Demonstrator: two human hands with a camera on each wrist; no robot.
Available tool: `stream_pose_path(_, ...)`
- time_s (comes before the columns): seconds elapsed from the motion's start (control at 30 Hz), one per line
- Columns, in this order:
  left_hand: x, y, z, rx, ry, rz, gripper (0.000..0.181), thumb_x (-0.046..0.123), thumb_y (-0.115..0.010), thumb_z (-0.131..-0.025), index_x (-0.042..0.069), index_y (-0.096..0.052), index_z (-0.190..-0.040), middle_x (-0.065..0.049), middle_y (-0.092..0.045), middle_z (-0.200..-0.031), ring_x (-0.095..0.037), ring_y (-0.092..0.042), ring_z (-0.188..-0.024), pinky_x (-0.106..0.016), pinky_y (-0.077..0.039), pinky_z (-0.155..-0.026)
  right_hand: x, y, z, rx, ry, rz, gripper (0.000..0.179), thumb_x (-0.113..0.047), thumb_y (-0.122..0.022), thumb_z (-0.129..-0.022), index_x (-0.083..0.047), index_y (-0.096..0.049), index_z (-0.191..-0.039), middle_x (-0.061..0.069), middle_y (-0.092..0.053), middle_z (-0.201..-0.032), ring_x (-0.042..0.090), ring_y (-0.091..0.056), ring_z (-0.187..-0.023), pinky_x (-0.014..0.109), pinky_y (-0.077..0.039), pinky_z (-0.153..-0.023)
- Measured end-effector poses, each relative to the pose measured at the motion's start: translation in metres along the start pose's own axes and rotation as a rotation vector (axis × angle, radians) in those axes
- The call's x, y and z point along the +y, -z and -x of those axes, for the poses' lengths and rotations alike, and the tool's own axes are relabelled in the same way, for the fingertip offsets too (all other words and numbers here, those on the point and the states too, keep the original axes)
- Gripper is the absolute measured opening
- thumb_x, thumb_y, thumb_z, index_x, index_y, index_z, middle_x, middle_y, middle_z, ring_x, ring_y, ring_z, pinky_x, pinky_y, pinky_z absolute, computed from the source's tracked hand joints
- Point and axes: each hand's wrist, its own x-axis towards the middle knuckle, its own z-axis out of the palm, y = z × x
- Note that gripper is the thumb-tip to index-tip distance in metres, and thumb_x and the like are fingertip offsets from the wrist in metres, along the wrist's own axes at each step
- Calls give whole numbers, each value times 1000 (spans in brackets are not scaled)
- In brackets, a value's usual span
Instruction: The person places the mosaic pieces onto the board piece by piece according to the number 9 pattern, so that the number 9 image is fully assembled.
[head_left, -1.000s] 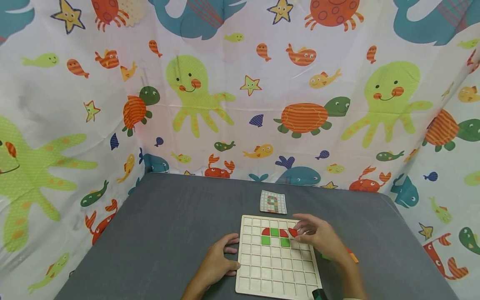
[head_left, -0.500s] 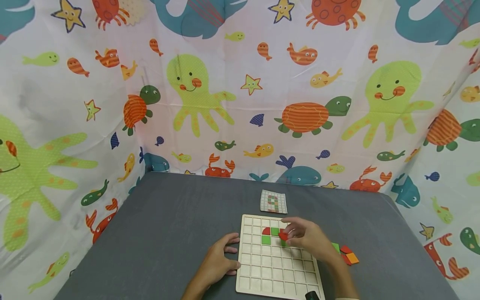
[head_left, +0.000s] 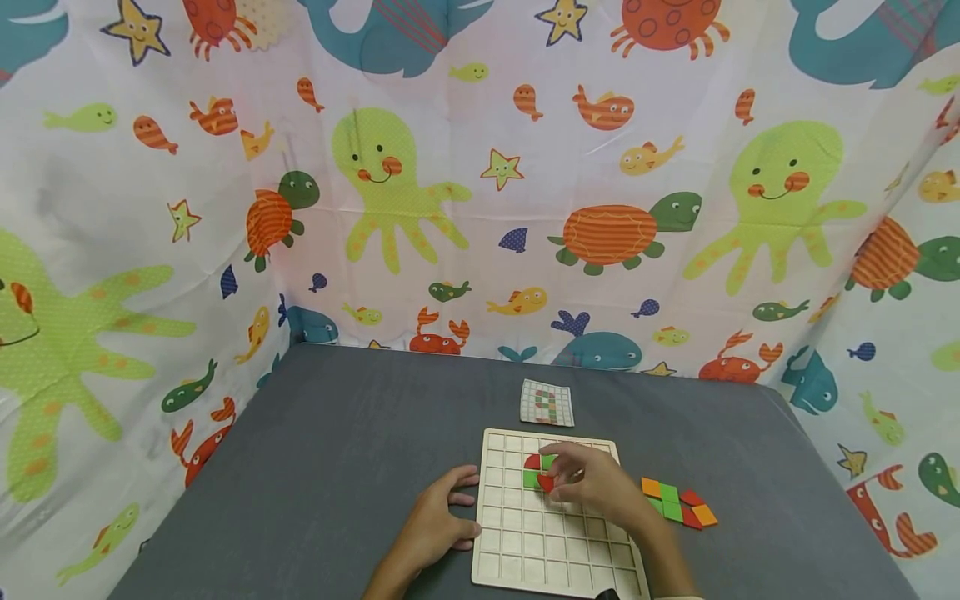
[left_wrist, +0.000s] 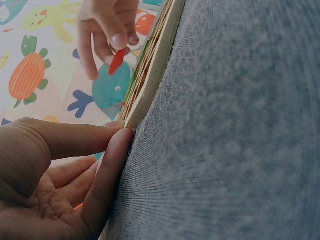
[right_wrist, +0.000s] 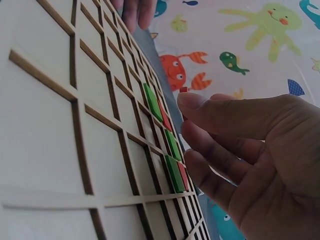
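Note:
A wooden grid board (head_left: 517,542) lies on the dark table. My left hand (head_left: 435,515) is at its left side; in the left wrist view, thumb and finger pinch the board's edge (left_wrist: 155,75). Over the upper part of the board, my right hand (head_left: 603,487) pinches a red tile (head_left: 546,482) with a rounded side between thumb and fingers. The left wrist view shows this red tile (left_wrist: 116,62) tilted and raised off the grid. Set in the squares are a red rounded tile (head_left: 532,462) and green tiles (head_left: 531,479); my right hand hides others in the head view.
Right of the board is a cluster of loose tiles, with orange (head_left: 650,487), green (head_left: 669,493) and red (head_left: 692,498) ones. A small card (head_left: 546,404) printed with a coloured grid pattern lies behind the board. A sea-animal curtain (head_left: 480,225) stands round the table.
My right hand has carried the red tile leftward across the board, from its upper right side to near the left green tile. The loose tiles are now uncovered. My left hand stays put.

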Motion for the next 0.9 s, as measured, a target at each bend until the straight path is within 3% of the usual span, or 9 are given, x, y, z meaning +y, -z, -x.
stream_pose_path(0.4, 1, 1, 2, 3, -6, 2, 83, -16, -82, -75, 10, -57, -150, -15, -60, -147, -34, -64, -120, -40, -65, -59, -2, -12, -4, -53, 6, 21, 55, -3, -89, -81, -8, -71, -133, 4, -71, -97, 21, -67, -85, 27, -55, -71)
stream_pose_path(0.9, 2, 0, 1, 1, 0, 2, 83, -17, -82, -75, 8, -56, -151, -15, -60, -147, -34, -63, -120, -40, -65, -59, 0, -15, -6, -104, -2, 11, 58, -2, -89, -81, -7, -69, -136, 4, -72, -97, 20, -67, -84, 25, -56, -74)
